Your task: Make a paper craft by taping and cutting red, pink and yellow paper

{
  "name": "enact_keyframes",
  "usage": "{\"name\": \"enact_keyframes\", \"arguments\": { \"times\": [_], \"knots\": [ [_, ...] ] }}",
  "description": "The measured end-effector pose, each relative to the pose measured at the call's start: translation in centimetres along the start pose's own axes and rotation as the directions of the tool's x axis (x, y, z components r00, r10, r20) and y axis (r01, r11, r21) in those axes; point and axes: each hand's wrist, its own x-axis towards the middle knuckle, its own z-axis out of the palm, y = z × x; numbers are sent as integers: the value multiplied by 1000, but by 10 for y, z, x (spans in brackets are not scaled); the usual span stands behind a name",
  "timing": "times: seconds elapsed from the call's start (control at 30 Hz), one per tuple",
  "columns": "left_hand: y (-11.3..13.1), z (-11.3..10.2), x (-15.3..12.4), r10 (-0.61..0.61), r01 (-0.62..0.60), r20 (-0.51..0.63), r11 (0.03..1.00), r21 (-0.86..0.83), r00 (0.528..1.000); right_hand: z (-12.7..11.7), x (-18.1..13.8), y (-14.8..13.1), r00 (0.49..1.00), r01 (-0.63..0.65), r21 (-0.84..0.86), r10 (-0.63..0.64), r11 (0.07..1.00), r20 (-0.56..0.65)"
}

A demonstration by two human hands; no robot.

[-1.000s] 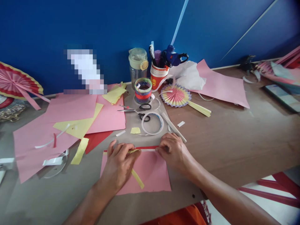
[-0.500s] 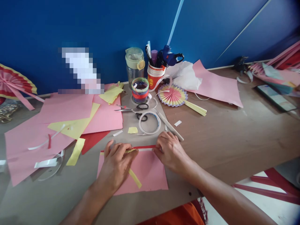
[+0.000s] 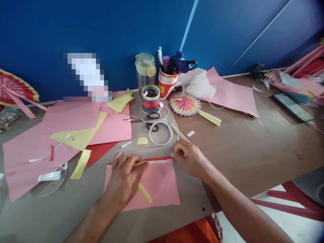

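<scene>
Flat pink sheet [image 3: 163, 185], red-edged.

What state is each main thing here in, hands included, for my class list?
Near sheet: flat, under left hand
Yellow strip: lying on the near sheet
Left hand: fingers bent
Right hand: fingers curled, by the sheet's far right corner
Scissors: lying, handles spread
Tape roll: lying flat
Bottle: upright, lid on
Red cup: upright, items inside
Paper fan: pleated, spread open
Phone: lying flat

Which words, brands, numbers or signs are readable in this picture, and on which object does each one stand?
No text can be read with certainty.
Red cup: yellow lettering, too small to read.
Tape roll: blue marks inside, unclear whether letters.
Phone: screen too blurred to read.
</scene>
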Motion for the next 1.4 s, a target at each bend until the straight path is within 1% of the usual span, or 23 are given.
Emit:
{"name": "enact_keyframes", "arguments": {
  "times": [0.07, 0.1, 0.17, 0.3, 0.37, 0.43, 0.5, 0.6, 0.63, 0.7, 0.77, 0.83, 0.97, 1.03, 1.2, 1.33, 1.4],
  "knots": [
    [-1, 0, 0, 3, -4, 11, 1000, 5, 1000, -8, 0, 1, 997, -45, 73, 40, 996, 69],
    [-1, 0, 0, 9, -9, 11, 1000, 9, 1000, -10, 0, 0, 995, -48, 86, 40, 995, 97],
    [-1, 0, 0, 19, -19, 5, 1000, 19, 1000, -9, -1, -1, 993, -15, 62, 8, 998, 122],
    [-2, 1, 1, 26, -26, -15, 999, 20, 1000, 4, -4, -4, 991, 108, -150, -95, 983, 93],
    [-2, 1, 1, 29, -29, -17, 999, 18, 999, 9, -5, -4, 989, 139, -221, -124, 965, 81],
    [-1, 1, 1, 34, -34, -17, 999, 13, 999, 10, -5, -3, 987, 156, -234, -143, 960, 71],
    [-1, 0, 1, 29, -29, -15, 1000, 1, 999, 8, -4, -1, 986, 166, -202, -157, 965, 63],
    [0, -1, 1, 18, -18, -5, 1000, -11, 1000, 6, -4, -1, 990, 133, -120, -127, 984, 58],
    [0, -1, 1, 21, -21, -4, 1000, -10, 1000, 6, -4, -1, 992, 118, -120, -111, 986, 63],
    [-1, 0, 1, 34, -34, -8, 999, -1, 999, 8, -4, -2, 992, 112, -182, -100, 977, 75],
    [-2, 1, 1, 41, -41, -4, 999, 7, 999, 11, -3, -2, 989, 137, -242, -119, 960, 88],
    [-3, 1, 0, 41, -41, 7, 999, 6, 999, 11, -1, 0, 987, 153, -201, -139, 967, 83],
    [-3, 1, -1, 27, -26, 29, 1000, -16, 999, 6, 2, 6, 993, 108, 0, -108, 994, 41],
    [-3, 1, -1, 21, -20, 30, 999, -29, 999, 4, 2, 8, 993, 108, 8, -108, 994, 55],
    [-3, 2, -2, 44, -44, -5, 998, -37, 999, 7, -2, 1, 956, 278, -145, -259, 949, 142],
    [-2, 3, -2, 51, -52, -13, 997, -57, 999, 10, -7, -7, 943, 317, -194, -286, 928, 170],
    [-4, 3, -2, 42, -43, -29, 998, -52, 999, 12, -8, -9, 937, 336, -192, -306, 922, 172]
  ]
}}
